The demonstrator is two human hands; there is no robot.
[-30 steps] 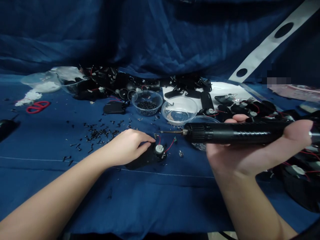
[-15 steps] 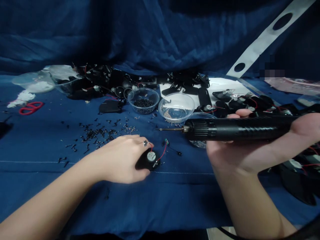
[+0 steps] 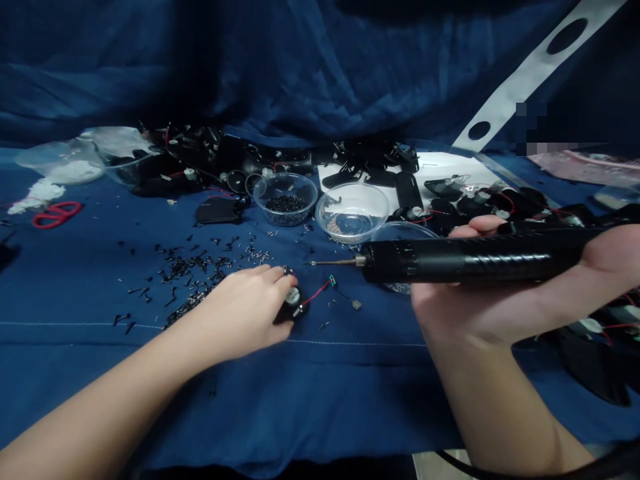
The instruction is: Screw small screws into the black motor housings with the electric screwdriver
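Note:
My left hand (image 3: 250,305) is closed around a small black housing with a round silver motor (image 3: 293,296) on it, just above the blue cloth. From the housing a red wire leads to a tiny green circuit board (image 3: 332,281), and a dark wire runs on to a small round part (image 3: 356,305). My right hand (image 3: 465,310) grips a black electric screwdriver (image 3: 450,259), held level with its bit pointing left. A small screw seems to sit at the bit's tip (image 3: 309,263). The underside of the housing is hidden by my fingers.
Black pieces (image 3: 193,263) lie scattered left of centre. Behind stand a clear bowl of dark screws (image 3: 285,217) and a clear bowl of small silver screws (image 3: 340,233). Red-handled scissors (image 3: 57,215) lie far left. Black housings with wires (image 3: 480,200) crowd the back right.
My left hand has turned the motor housing and drawn it slightly left and up. The wired round part has flipped to a lighter face. The screwdriver has shifted slightly left.

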